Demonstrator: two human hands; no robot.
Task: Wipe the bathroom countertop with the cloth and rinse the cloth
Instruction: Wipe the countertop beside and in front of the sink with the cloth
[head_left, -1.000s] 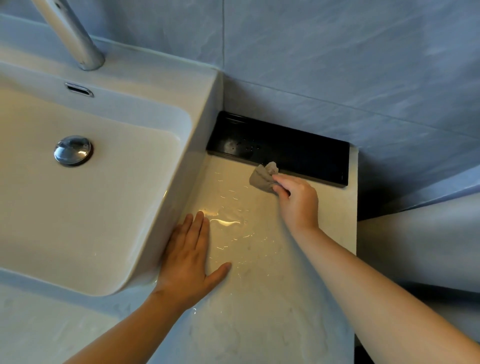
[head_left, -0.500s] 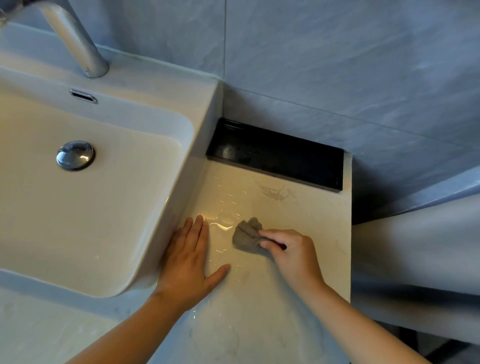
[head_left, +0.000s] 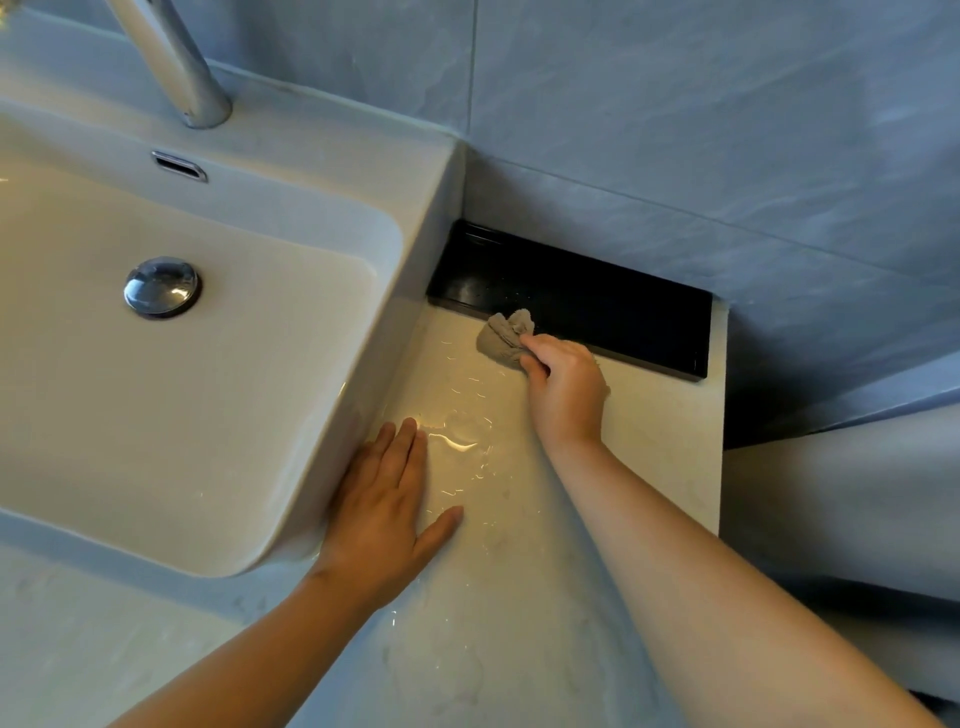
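Left hand (head_left: 387, 512) flat, fingers spread, palm down on wet pale marble-look counter (head_left: 519, 623), against right outer wall of white ceramic basin (head_left: 332, 364). Water streaks glint just beyond fingertips. Right hand (head_left: 566, 389) further back, clenched around crumpled grey-beige cloth (head_left: 504, 335), pressed on counter touching front edge of black rectangular tray (head_left: 597, 306) along counter's back edge. Chrome faucet (head_left: 176, 62) at basin's rear.

Legible text, labels, brands, numbers, signs: none. No printed or engraved marking can be read on any surface in view.
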